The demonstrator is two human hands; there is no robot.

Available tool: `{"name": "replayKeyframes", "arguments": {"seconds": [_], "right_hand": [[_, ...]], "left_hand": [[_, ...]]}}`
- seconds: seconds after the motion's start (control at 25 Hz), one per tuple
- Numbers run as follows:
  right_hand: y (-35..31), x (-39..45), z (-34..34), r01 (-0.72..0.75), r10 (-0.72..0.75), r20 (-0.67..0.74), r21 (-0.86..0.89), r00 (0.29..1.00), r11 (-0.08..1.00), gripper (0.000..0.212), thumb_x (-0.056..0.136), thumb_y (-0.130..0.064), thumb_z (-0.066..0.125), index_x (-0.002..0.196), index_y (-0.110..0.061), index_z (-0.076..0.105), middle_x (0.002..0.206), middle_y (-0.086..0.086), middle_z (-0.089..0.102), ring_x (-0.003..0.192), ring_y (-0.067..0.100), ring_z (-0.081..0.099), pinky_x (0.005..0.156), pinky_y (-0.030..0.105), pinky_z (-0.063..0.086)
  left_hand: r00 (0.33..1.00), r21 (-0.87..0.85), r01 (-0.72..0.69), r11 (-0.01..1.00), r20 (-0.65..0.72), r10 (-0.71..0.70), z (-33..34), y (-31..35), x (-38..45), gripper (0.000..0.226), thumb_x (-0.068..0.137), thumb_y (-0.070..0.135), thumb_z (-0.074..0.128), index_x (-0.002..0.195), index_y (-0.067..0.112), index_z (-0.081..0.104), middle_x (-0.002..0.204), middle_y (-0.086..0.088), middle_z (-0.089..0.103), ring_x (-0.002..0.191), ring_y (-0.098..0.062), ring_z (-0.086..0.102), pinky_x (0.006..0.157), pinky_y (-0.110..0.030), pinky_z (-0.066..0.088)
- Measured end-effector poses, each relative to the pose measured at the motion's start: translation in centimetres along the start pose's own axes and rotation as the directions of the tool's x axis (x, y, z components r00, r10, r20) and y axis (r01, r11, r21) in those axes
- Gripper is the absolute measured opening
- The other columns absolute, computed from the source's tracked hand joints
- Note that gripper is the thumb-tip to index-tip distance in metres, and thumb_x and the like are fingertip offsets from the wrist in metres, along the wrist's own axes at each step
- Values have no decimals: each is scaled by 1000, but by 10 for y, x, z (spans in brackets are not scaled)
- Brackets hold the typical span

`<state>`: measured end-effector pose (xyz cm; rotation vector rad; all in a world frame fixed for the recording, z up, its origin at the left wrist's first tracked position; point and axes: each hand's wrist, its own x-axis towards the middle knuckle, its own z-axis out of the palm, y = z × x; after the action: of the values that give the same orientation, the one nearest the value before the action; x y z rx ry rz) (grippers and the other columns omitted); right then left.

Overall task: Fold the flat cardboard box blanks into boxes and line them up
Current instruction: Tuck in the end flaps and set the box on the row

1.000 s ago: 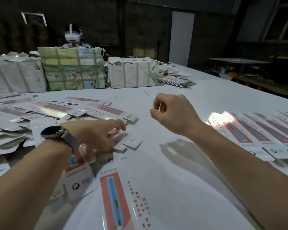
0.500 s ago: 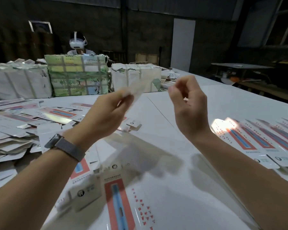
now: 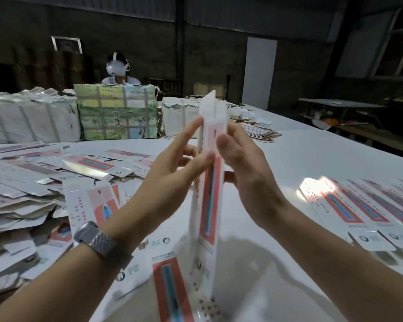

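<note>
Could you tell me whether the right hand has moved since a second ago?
Yes. The right hand has risen off the table and come in to the upright box blank, with the left hand on the blank's other side.

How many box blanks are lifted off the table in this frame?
1: an upright blank between the left hand and right hand, above the table. Motion blur could hide a second sheet behind it.
</note>
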<state>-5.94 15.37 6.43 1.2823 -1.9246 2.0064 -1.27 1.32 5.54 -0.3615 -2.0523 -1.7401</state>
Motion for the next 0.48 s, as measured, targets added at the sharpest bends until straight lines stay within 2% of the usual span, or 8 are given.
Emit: {"name": "replayKeyframes", "arguments": {"seconds": [0.08, 0.16, 0.24, 0.32, 0.4, 0.48], "right_hand": [[0, 0, -1, 33, -32, -25, 31, 999, 999, 19, 100, -25, 50, 116, -36, 56, 101, -17, 71, 96, 7, 71, 67, 20, 57], [2, 0, -2, 63, -65, -99, -29, 993, 998, 34, 100, -15, 53, 131, -30, 48, 103, -12, 71, 97, 6, 71, 69, 17, 56], [6, -1, -5, 120, -164, -161, -255, 973, 960, 50, 98, -21, 58, 140, -36, 37, 97, -13, 66, 92, 7, 70, 66, 18, 57], [10, 1, -7, 161, -264, -135, -512, 955, 844, 47, 95, -32, 59, 139, -39, 44, 100, -19, 57, 93, 8, 64, 66, 23, 58], [12, 2, -7, 148, -273, -109, -624, 956, 767, 45, 94, -40, 58, 138, -36, 53, 105, -12, 51, 96, 4, 58, 68, 22, 57], [13, 2, -7, 151, -275, -102, -634, 956, 759, 45, 92, -42, 59, 136, -32, 57, 101, -8, 48, 94, -2, 55, 67, 16, 53]], "left_hand": [[994, 54, -52, 997, -90, 57, -2, -2, -1, 65, 81, 43, 75, 139, 50, 45, 100, 0, 69, 97, -13, 72, 76, -30, 62], [988, -52, -91, 994, -131, 84, -1, -1, -4, 66, 78, 28, 81, 134, 36, 46, 101, -1, 74, 94, -18, 74, 74, -31, 62], [990, -147, -81, 986, -125, 62, 1, 2, -5, 45, 83, 20, 78, 124, 23, 60, 99, -3, 76, 91, -21, 75, 75, -33, 61], [997, -195, -25, 980, -75, 11, 3, 3, -6, 33, 81, 16, 64, 113, 23, 68, 95, -1, 76, 87, -17, 74, 72, -30, 60], [997, -282, 77, 956, -7, -82, 4, 4, -8, 44, 78, 16, 57, 121, 26, 63, 99, 1, 76, 90, -15, 74, 67, -27, 59], [988, -358, 157, 920, 60, -145, 6, 6, -8, 53, 76, 20, 54, 129, 21, 58, 106, -6, 76, 90, -19, 74, 66, -30, 59]]}}
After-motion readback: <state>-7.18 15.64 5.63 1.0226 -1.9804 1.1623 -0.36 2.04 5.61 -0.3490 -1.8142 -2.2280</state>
